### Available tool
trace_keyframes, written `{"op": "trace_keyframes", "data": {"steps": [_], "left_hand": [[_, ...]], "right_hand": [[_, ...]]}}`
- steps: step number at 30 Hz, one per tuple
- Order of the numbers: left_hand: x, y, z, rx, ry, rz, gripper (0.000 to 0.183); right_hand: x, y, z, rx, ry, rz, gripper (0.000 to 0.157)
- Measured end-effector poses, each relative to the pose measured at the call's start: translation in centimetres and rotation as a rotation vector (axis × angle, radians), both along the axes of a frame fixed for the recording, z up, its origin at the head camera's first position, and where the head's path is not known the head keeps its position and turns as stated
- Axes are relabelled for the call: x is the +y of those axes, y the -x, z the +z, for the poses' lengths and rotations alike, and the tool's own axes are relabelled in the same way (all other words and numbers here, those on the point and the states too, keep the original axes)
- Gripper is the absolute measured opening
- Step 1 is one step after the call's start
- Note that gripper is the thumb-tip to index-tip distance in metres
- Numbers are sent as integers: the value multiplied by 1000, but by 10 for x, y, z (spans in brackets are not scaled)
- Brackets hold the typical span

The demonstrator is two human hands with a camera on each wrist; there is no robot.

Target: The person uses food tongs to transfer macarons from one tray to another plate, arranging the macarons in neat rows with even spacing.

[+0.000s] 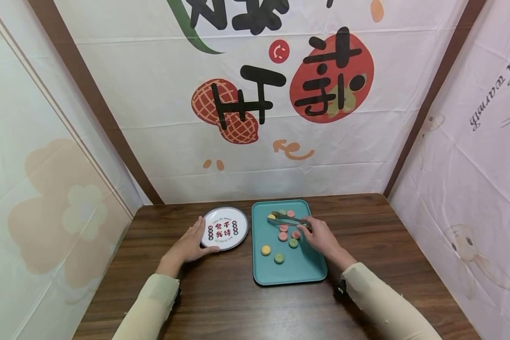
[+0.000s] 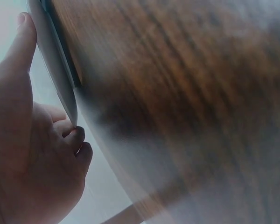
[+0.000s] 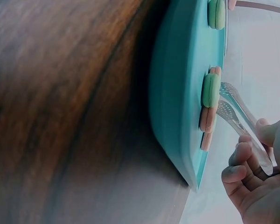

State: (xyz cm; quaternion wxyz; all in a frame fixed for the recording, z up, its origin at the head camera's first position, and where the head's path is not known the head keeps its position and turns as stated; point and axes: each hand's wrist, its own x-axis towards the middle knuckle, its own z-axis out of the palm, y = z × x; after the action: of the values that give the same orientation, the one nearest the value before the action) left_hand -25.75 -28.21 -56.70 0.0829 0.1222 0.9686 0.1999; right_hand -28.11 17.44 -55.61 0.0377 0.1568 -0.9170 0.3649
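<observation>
My left hand [image 1: 190, 242] holds the left and near rim of a round white plate [image 1: 218, 221] with red and dark lettering. In the left wrist view, the fingertips [image 2: 77, 137] meet the plate's edge. My right hand [image 1: 323, 238] grips metal tongs [image 1: 290, 219] over a teal tray [image 1: 261, 274]. The tongs' arms stand apart, their tips by a yellow macaron [image 1: 271, 217] on the far left of the tray. Pink macarons [image 1: 283, 236] and green macarons [image 1: 279, 258] lie around. In the right wrist view, the tongs' perforated tips [image 3: 227, 111] show beyond a green macaron [image 3: 211, 90].
Another yellow macaron [image 1: 266, 250] sits on the tray's near left. Plate and tray stand side by side on a dark wooden table [image 1: 221, 302], towards its far edge. A printed white cloth [image 1: 170, 156] hangs behind, with more cloth at both sides.
</observation>
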Motion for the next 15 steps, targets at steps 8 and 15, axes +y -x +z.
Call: {"op": "trace_keyframes", "data": {"steps": [8,15], "left_hand": [[-1,0,-3,-1,1,5,129],[-1,-1,-1,-1,6,3,129]], "right_hand": [[-3,0,-1,9,11,10,35],[-8,-3,3,34,25,18,35]]}}
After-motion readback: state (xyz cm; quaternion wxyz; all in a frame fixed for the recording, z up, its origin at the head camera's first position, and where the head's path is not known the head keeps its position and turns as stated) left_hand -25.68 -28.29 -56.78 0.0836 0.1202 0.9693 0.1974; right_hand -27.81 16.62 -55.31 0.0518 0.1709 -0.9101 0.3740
